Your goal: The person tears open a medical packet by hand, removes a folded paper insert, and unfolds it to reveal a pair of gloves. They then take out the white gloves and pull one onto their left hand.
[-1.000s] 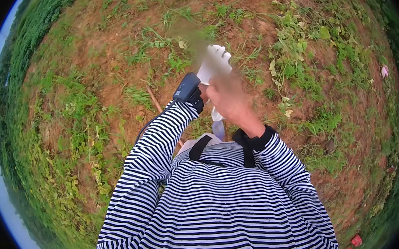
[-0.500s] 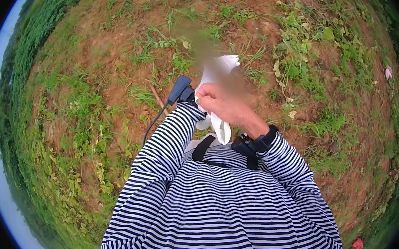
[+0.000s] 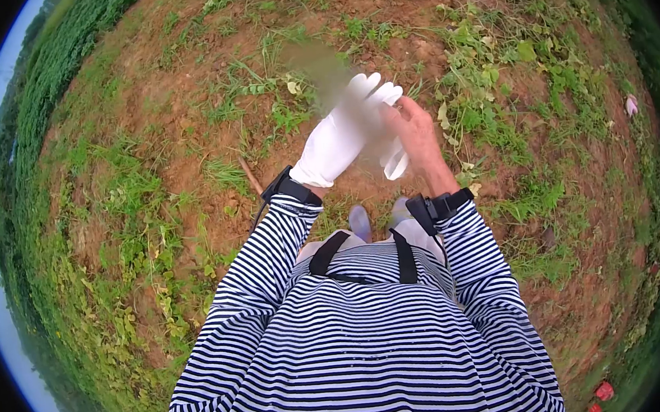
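A white glove (image 3: pixel 333 147) covers my left hand (image 3: pixel 346 126), its cuff ending just above the black wrist strap. The white fingertips point up and away, stretched out; a blurred smear hides part of them. My bare right hand (image 3: pixel 420 137) is close beside it on the right, fingers bent near the gloved fingertips. A second piece of white glove (image 3: pixel 394 163) hangs between the hands, against the right hand's inner side. How the right fingers grip it is partly hidden.
Black devices are strapped to the left wrist (image 3: pixel 290 186) and right wrist (image 3: pixel 442 208). Boots (image 3: pixel 359 223) stand on reddish soil below. A stick (image 3: pixel 250 175) lies left of the hands. Leafy vines (image 3: pixel 494 105) spread on the right, and red scraps (image 3: pixel 604 391) lie at lower right.
My right hand has left the left wrist and moved right and up towards the gloved fingertips. The left glove now shows smooth over hand and wrist. The hands have spread apart, uncovering the boots.
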### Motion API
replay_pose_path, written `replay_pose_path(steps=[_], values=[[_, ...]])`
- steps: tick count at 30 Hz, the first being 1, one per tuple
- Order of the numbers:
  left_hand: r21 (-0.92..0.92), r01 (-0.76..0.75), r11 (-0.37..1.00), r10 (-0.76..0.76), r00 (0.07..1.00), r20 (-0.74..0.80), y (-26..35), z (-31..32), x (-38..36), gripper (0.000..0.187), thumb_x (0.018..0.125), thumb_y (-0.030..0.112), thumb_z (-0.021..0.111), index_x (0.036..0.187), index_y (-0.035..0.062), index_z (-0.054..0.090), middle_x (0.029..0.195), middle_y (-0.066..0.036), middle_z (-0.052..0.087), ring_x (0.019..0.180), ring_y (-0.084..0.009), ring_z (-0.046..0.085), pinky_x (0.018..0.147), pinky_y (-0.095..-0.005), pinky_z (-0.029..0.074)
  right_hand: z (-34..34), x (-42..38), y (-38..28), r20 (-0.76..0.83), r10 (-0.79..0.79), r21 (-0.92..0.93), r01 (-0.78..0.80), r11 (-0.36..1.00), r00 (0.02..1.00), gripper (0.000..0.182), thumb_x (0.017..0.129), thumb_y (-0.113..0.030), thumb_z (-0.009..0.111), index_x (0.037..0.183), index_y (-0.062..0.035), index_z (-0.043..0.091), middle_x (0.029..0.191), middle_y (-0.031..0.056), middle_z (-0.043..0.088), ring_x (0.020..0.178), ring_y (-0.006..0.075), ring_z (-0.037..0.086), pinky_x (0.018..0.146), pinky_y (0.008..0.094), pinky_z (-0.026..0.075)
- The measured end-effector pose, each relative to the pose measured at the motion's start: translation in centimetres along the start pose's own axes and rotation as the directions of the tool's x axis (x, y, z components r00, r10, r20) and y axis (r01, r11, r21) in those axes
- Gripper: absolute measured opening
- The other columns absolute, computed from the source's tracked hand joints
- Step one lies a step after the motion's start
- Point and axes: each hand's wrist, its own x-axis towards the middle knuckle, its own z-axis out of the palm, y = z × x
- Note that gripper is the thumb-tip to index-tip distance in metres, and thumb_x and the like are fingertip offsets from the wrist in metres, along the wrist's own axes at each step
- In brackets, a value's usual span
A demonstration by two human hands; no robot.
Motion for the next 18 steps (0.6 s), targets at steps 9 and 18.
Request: replay_pose_path(steps=[9, 18], values=[[0.949, -0.250, -0.193, 0.144, 0.949, 0.280, 4.7, -0.7, -1.1, 0.053, 0.090, 0.012, 0.044, 0.141, -0.0014, 0.033, 0.150, -0.014, 0.032, 0.140, -0.0221, 0.030, 0.117, -0.0334, 0.024, -1.7, 3.4, 2.7, -0.130, -0.100, -0.005, 0.100, 0.995, 0.987, 0.032, 0.095, -0.025, 0.060, 0.078, 0.0007, 0.066, 0.062, -0.0003, 0.061, 0.057, 0.0086, 0.054, 0.053, 0.0274, 0.042], [-0.521, 0.185, -0.834, 0.017, 0.951, 0.309, 3.5, -3.6, -3.4, 0.053, 0.097, 0.006, 0.034, 0.146, -0.0083, 0.020, 0.154, -0.015, 0.024, 0.142, -0.0217, 0.026, 0.118, -0.0313, 0.022, -5.1, 6.9, 4.3, -0.477, -0.162, -0.225, 0.058, 0.973, 0.864, 0.034, 0.092, -0.025, 0.060, 0.075, 0.0036, 0.063, 0.059, 0.0108, 0.058, 0.053, 0.0207, 0.051, 0.056, 0.0354, 0.042]])
